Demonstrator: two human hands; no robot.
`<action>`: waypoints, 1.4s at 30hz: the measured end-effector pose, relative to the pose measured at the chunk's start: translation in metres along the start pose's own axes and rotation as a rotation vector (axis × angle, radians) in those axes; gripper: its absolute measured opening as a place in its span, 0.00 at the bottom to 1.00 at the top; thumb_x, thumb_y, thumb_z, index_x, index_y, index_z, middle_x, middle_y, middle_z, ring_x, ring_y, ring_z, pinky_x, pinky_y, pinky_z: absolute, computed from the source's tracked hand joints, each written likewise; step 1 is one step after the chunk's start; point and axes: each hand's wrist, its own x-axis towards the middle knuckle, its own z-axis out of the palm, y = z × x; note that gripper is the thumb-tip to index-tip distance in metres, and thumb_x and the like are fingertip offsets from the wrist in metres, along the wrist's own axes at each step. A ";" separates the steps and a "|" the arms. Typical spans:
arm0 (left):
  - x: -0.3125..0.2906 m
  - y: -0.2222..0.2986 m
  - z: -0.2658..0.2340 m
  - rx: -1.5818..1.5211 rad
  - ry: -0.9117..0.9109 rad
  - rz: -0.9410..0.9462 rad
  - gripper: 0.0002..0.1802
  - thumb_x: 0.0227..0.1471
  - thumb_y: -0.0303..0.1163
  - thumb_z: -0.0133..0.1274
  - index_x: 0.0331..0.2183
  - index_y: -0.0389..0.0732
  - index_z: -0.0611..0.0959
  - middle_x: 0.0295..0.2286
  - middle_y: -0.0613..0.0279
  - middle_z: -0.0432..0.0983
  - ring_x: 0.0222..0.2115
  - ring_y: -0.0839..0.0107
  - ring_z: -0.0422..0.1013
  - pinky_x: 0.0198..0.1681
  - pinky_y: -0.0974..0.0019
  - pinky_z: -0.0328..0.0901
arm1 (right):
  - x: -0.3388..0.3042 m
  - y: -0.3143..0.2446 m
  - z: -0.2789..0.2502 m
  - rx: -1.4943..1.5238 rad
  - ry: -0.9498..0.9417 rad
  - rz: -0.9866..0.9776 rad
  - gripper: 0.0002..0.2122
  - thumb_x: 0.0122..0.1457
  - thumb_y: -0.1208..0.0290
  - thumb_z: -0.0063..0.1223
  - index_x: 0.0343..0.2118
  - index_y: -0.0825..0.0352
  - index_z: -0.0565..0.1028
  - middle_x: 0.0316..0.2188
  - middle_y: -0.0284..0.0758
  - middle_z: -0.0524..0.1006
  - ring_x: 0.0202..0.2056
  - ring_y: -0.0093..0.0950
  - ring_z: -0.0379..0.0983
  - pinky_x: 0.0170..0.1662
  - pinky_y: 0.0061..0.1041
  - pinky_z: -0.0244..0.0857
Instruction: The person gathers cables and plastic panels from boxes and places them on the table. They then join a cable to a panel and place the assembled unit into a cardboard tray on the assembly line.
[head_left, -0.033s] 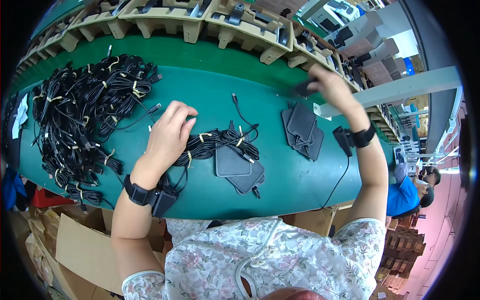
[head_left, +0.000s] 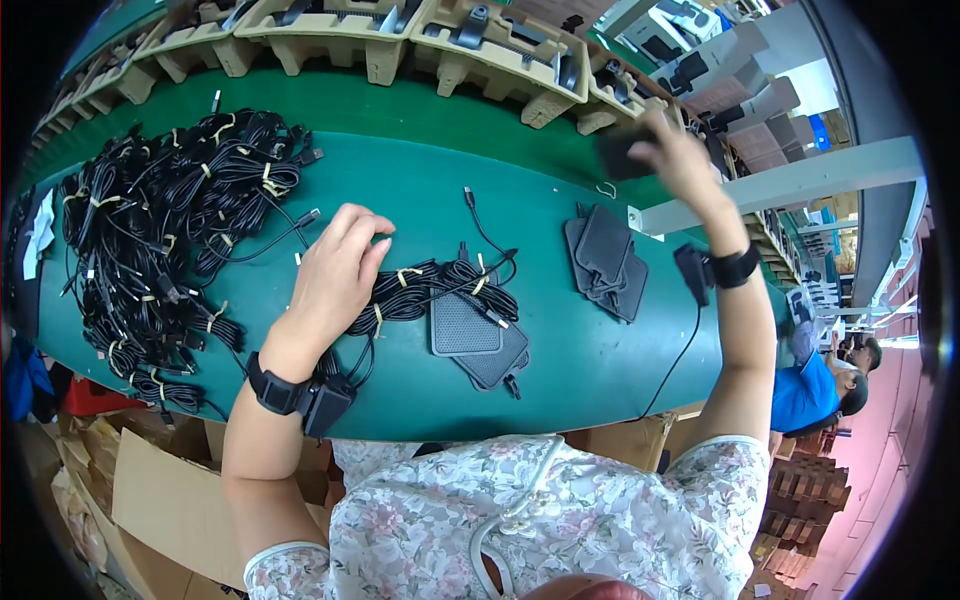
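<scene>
My left hand (head_left: pixel 335 265) hovers with loosely bent fingers, thumb apart from them, and nothing shows in it. Beside it lie bundles of black cable (head_left: pixel 405 292) tied with pale ties, partly over two dark grey textured flat pads (head_left: pixel 467 325). At the far right my right hand (head_left: pixel 675 160), smeared by motion, grips a black flat pad (head_left: pixel 622 153) in front of the moulded trays. Nearer to me, a small stack of similar dark flat pads (head_left: pixel 605 250) rests on the green table (head_left: pixel 420 185).
A large heap of tied black cables (head_left: pixel 180 200) covers the table's left. Brown moulded trays (head_left: pixel 500 60) with black parts line the back. A white metal post (head_left: pixel 790 180) crosses by my right arm. Cardboard boxes (head_left: pixel 170 500) stand below the front edge; co-workers (head_left: pixel 815 390) sit farther right.
My right hand has moved slightly up and away with the black flat pad, which shows broader now. The left hand has hardly moved.
</scene>
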 end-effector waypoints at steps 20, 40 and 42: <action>0.003 0.000 -0.001 0.015 -0.034 -0.025 0.07 0.48 0.23 0.50 0.34 0.38 0.75 0.33 0.58 0.68 0.25 0.63 0.70 0.29 0.63 0.65 | 0.078 0.271 0.078 -0.135 0.185 0.819 0.21 0.55 0.55 0.49 0.43 0.69 0.73 0.37 0.47 0.75 0.42 0.42 0.71 0.46 0.34 0.63; -0.003 0.004 -0.021 0.252 -0.016 0.051 0.15 0.37 0.27 0.57 0.29 0.38 0.68 0.31 0.56 0.69 0.34 0.57 0.65 0.33 0.58 0.63 | -0.048 -0.218 0.052 0.552 -0.325 -0.097 0.19 0.47 0.66 0.61 0.40 0.68 0.69 0.26 0.38 0.72 0.28 0.32 0.70 0.32 0.27 0.64; -0.002 -0.002 -0.019 0.170 0.129 0.040 0.16 0.36 0.26 0.56 0.29 0.38 0.68 0.31 0.55 0.69 0.34 0.56 0.65 0.34 0.57 0.63 | -0.059 -0.229 0.058 0.534 0.007 -0.156 0.22 0.46 0.66 0.62 0.42 0.69 0.67 0.27 0.40 0.71 0.30 0.35 0.70 0.33 0.28 0.64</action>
